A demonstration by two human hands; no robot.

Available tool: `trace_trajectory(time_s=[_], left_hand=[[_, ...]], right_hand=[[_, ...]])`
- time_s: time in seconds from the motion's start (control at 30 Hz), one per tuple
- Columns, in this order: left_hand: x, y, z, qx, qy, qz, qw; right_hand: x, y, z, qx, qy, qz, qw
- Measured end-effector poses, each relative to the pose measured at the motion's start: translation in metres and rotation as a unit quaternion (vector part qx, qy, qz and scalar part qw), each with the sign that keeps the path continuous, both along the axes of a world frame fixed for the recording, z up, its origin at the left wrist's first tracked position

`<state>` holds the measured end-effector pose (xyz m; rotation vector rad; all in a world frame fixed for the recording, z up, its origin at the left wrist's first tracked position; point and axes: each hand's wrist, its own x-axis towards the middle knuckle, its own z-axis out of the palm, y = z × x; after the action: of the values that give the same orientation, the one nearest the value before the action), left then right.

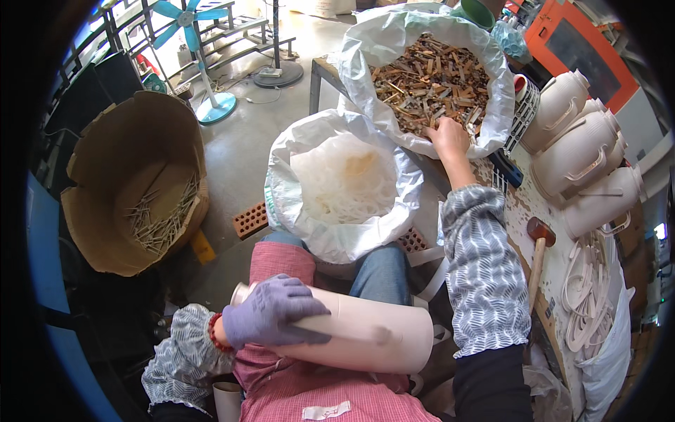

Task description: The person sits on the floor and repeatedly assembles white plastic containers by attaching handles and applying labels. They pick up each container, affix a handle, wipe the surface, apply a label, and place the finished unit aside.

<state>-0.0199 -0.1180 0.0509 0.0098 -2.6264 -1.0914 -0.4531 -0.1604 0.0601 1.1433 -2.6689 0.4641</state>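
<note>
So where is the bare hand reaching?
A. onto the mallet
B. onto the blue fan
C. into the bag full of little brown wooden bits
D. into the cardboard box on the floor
C: the right hand rests at the rim of the white bag of brown wooden pieces, while the gloved left hand holds the cream-coloured jug body on the lap.

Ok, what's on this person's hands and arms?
The left hand wears a purple glove, with a red bead bracelet at the wrist. The right hand is bare. Both forearms have loose oversleeves in a grey-and-white wavy print, and the right one ends over a dark sleeve.
</note>
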Motion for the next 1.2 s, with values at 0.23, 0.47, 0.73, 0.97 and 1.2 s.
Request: trace_trajectory(time_s=[0.23,0.47,0.73,0.97,1.2], left_hand=[[0.052,0.02,-0.008,-0.074,0.046,0.032,0.996],[0.081,0.051,-0.038,0.012,0.106,0.133,0.985],[0.086,0.052,-0.037,0.004,0.105,0.132,0.986],[0.09,0.052,-0.036,-0.002,0.108,0.128,0.986],[0.083,0.049,-0.027,-0.038,0.102,0.119,0.987]], right_hand=[[-0.035,0.014,-0.008,-0.156,-0.023,0.094,0.983],[0.226,0.146,0.013,0.056,-0.43,0.523,0.734],[0.269,0.167,0.009,0.15,-0.481,0.568,0.651],[0.276,0.168,0.01,0.177,-0.507,0.556,0.635],[0.272,0.174,0.001,0.145,-0.491,0.575,0.638]])
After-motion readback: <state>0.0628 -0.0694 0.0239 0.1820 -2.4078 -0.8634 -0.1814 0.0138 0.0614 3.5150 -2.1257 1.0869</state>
